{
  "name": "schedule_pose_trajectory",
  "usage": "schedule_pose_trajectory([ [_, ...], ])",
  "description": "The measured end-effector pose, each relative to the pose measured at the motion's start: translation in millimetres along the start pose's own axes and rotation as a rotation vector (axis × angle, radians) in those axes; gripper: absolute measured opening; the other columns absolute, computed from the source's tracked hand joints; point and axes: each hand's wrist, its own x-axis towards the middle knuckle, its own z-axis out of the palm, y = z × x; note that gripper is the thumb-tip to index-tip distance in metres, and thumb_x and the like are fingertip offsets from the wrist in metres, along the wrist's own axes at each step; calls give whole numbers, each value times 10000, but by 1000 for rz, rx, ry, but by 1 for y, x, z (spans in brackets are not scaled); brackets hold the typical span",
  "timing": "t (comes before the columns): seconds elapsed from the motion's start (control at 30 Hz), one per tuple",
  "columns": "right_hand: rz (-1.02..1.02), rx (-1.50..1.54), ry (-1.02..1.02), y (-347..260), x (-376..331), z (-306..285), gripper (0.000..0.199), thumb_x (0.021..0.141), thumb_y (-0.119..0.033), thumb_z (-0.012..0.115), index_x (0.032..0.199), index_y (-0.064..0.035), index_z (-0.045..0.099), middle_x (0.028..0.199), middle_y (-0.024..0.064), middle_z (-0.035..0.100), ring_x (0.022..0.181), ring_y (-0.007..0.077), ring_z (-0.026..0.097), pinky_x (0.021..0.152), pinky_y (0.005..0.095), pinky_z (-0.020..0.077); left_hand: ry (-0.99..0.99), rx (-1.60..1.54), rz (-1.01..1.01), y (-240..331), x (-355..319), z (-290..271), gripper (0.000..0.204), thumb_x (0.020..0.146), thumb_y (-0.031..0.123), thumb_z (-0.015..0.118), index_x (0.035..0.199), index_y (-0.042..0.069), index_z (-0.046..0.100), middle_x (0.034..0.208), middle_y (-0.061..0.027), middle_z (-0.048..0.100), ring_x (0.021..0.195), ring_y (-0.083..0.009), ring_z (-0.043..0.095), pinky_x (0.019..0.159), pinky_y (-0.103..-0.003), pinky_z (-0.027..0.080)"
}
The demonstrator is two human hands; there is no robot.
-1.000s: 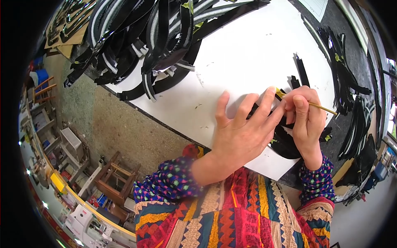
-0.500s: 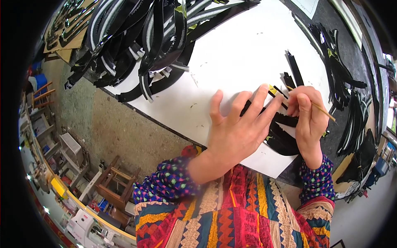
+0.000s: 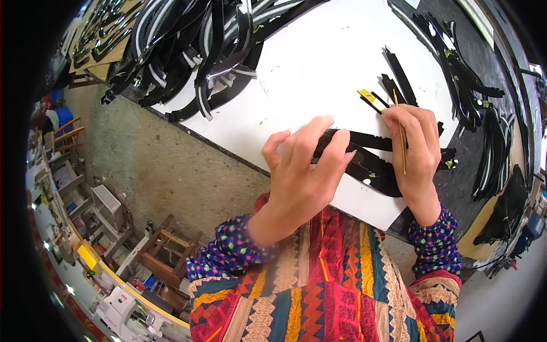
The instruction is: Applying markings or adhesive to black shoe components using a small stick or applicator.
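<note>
From the head camera, a flat black strip (image 3: 364,162) lies on the white board (image 3: 307,85) that covers the worktop (image 3: 456,188), directly under both hands. The left hand (image 3: 305,171) is spread open, fingers extended, pressing palm-down on the strip's left end and gripping nothing. The right hand (image 3: 416,151) is curled closed around a thin wooden stick (image 3: 400,134), which runs upright through its fingers, with its knuckles resting over the strip's right part. Just above that hand lie more loose black strips (image 3: 399,80), one with a yellow tip (image 3: 367,97). A large heap of black and white strips (image 3: 199,51) covers the board's far left corner. No container shows.
</note>
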Motion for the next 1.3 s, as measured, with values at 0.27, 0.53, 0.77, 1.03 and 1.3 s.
schedule_pose_trajectory([
  [0.27,-39,-16,54,3,1,8,234,793,96,686,1008,16,643,963,134,645,829,277,618,696,353,520,-85,-38,-68,-1,31,-14,140,828,148,774,837,63,663,966,-25,614,913,-192,554,906,-362,329],
  [0.53,24,13,29,6,1,7,235,795,117,666,1000,9,629,950,138,634,834,287,613,708,357,513,-448,-50,-86,-3,63,-24,182,818,89,724,928,50,585,916,-83,592,855,-282,596,761,-384,433],
  [0.77,42,143,20,6,-6,-14,215,837,143,645,1006,28,581,922,150,595,828,286,608,715,333,510,-441,26,111,1,68,-8,144,811,52,625,929,82,549,860,-54,546,869,-252,560,751,-365,430],
  [1.03,195,-82,-40,-15,-44,-22,300,827,199,603,1082,57,538,1000,185,553,926,319,577,787,365,500,-220,221,259,-4,70,2,164,792,90,611,949,135,599,839,-14,534,845,-184,554,769,-310,428],
  [1.3,203,-205,27,-4,-55,-32,211,888,131,583,1078,44,554,1031,187,555,951,313,578,830,372,495,-333,242,106,-17,62,-26,271,770,61,663,1033,109,618,940,-15,583,900,-188,580,812,-358,445],
])
